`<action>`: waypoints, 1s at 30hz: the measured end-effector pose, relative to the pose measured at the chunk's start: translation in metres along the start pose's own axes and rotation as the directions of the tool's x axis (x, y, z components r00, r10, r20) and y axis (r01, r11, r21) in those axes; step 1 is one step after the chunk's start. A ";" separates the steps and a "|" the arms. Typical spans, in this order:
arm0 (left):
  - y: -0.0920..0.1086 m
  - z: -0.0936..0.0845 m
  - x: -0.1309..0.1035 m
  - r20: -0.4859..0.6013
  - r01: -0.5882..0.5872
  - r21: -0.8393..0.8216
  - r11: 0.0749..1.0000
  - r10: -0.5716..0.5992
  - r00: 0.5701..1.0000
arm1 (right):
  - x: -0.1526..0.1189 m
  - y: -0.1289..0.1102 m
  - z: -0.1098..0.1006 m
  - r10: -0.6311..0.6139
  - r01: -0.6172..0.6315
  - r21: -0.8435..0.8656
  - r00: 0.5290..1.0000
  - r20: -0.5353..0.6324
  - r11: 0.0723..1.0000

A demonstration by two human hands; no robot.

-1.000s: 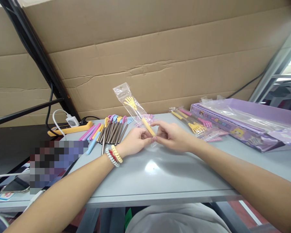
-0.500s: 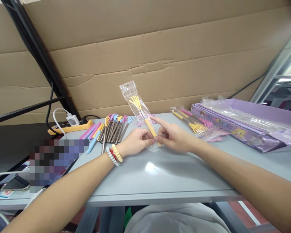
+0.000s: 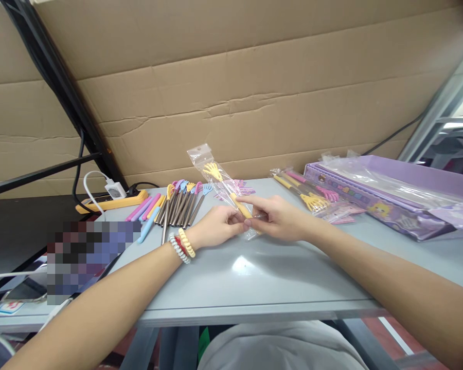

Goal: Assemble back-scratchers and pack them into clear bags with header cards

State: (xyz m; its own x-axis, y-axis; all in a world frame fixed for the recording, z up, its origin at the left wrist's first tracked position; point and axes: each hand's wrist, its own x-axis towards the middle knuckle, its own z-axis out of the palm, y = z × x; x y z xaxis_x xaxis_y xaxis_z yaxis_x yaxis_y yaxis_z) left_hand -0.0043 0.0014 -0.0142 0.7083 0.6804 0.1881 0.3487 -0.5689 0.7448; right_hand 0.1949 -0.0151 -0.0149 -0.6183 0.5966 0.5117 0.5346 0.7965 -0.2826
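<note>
Between my hands, over the middle of the table, a yellow back scratcher (image 3: 213,171) leans inside a clear plastic bag (image 3: 200,152), its hand-shaped end pointing up and left. My left hand (image 3: 224,223) pinches the bag at the yellow handle. On the other side, my right hand (image 3: 274,217) grips the lower handle, with the index finger laid along it. The bottom of the bag pokes out below my fingers. Behind it lie small pink printed cards (image 3: 244,189), partly covered by the bag.
Left of my hands are loose back scratchers (image 3: 183,203) and coloured handles (image 3: 149,226). Bagged back scratchers (image 3: 312,198) lie to the right, beside a purple box (image 3: 389,213) holding clear bags. A yellow power strip (image 3: 111,202) and a cardboard wall (image 3: 231,103) stand behind.
The bagged back scratcher has tilted lower, its upper end moving down and slightly left. My right index finger, which was stretched out past the handle, has come down onto it.
</note>
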 end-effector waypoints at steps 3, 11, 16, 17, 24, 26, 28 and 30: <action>0.001 0.000 0.000 0.008 -0.011 -0.001 1.000 0.011 1.000 | 0.000 0.000 -0.001 0.010 -0.011 0.009 1.000 0.007 1.000; -0.001 0.000 0.000 0.019 -0.024 0.016 1.000 0.024 1.000 | 0.000 -0.003 -0.003 0.020 -0.022 0.043 0.998 0.056 0.999; -0.002 0.000 0.001 0.013 -0.026 0.037 0.999 0.025 1.000 | 0.000 -0.004 -0.004 0.012 -0.013 0.027 0.999 0.053 1.000; -0.002 0.000 0.000 0.015 -0.025 0.044 0.999 0.024 1.000 | 0.000 -0.003 -0.004 0.005 -0.006 0.024 0.999 0.050 1.000; -0.001 0.000 0.000 0.020 0.010 0.013 1.000 -0.010 1.000 | 0.000 -0.002 -0.003 -0.029 0.029 0.008 0.999 0.022 1.000; -0.002 0.000 0.000 0.022 0.030 -0.013 0.999 -0.029 0.999 | 0.000 -0.003 -0.003 -0.030 0.030 -0.001 0.999 0.012 1.000; -0.003 0.001 0.000 0.028 0.043 -0.021 0.999 -0.042 0.999 | 0.001 -0.003 -0.003 -0.028 0.028 -0.013 1.000 0.001 1.000; -0.004 0.001 0.000 0.035 0.042 -0.012 0.999 -0.042 0.999 | 0.001 -0.004 -0.003 -0.028 0.027 -0.021 1.000 -0.005 0.999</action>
State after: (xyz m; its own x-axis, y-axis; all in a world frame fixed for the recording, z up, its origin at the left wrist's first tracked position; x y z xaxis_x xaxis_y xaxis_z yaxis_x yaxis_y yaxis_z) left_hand -0.0046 0.0031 -0.0176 0.7139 0.6872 0.1345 0.3711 -0.5341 0.7596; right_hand 0.1942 -0.0183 -0.0107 -0.6301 0.5739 0.5230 0.5295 0.8103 -0.2512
